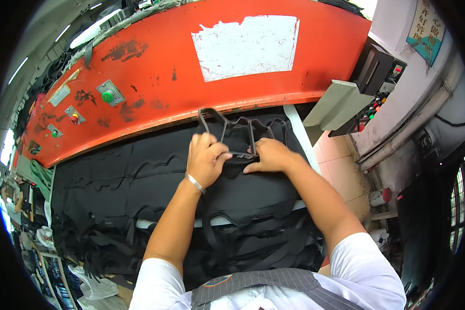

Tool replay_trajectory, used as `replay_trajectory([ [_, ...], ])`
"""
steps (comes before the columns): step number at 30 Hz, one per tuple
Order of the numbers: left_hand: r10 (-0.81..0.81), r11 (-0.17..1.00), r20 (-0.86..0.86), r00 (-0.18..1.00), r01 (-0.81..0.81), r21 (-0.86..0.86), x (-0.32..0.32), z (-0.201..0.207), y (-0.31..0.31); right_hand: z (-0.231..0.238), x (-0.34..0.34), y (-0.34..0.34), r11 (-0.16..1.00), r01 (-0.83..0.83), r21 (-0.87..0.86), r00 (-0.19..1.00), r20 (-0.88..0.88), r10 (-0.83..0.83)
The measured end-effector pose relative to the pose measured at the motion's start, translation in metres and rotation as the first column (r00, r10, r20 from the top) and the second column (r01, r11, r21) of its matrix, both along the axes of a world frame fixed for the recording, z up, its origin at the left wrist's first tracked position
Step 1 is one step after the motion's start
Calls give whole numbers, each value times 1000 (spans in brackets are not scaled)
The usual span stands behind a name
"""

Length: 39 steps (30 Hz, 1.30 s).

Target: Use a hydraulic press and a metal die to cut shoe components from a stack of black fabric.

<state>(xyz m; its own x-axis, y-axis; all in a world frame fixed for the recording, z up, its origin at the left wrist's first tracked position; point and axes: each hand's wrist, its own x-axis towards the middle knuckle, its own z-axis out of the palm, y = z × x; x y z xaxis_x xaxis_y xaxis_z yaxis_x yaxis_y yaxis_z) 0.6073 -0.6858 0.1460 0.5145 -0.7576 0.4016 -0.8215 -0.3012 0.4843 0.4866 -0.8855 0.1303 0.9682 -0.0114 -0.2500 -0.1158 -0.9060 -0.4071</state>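
Note:
My left hand point(205, 159), with a silvery bracelet at its wrist, is closed on the left side of a cutting die point(252, 137), a wavy frame of thin dark metal strips. The right hand point(272, 156) grips the same die at its near right edge, thumb toward me. The die is tilted up at the far edge of the black sheet material point(163, 181). Some of its lower rim is hidden by my fingers. Wavy cut lines run across the sheet left of the die.
A large orange machine beam point(155, 67) spans the far side, with a green button point(107, 96) and a red one point(74, 119). Black scrap strips point(253, 248) heap along the near edge. At right stand a grey metal bracket point(336, 106) and a control box point(380, 72).

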Motion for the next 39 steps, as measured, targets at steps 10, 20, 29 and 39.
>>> replay_trajectory([
  [10,31,983,-193,981,6,186,41,-87,-47,127,-32,-19,955,152,254,934,-353,-55],
  [20,17,475,-240,971,204,856,54,-18,-90,79,-155,98,734,-654,180,647,-370,667],
  [29,104,347,-140,985,96,933,41,-24,-92,25,-55,52,998,51,28,996,78,-53],
  [39,-90,956,-252,964,155,249,-7,90,-40,15,-19,42,992,-35,-119,976,-217,9],
])
